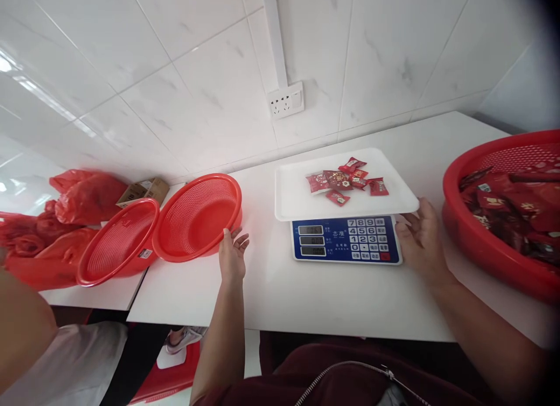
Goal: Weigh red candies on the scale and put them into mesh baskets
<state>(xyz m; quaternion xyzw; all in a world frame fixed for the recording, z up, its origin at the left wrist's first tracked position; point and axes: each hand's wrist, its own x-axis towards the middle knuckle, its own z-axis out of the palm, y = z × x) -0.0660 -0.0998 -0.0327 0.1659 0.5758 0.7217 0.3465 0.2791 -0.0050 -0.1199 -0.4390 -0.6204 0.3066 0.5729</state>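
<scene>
Several small red candy packets (338,181) lie on the white tray (291,196) of a digital scale (345,240) with a blue keypad panel. My right hand (422,242) is at the tray's front right corner, its fingers curled against the edge and partly hidden beneath it. Its thumb is beside the right side of the scale. To the left, my left hand (233,254) is open with fingers apart, thumb by the rim of a red perforated basket (199,219). Nothing shows inside that basket.
A large red basket (455,202) full of red packets stands at the right. On the left are another red basket (120,240), red plastic bags (87,196) and a cardboard box (153,190). Beside me is a person (79,359). A socket (286,101) is on the tiled wall.
</scene>
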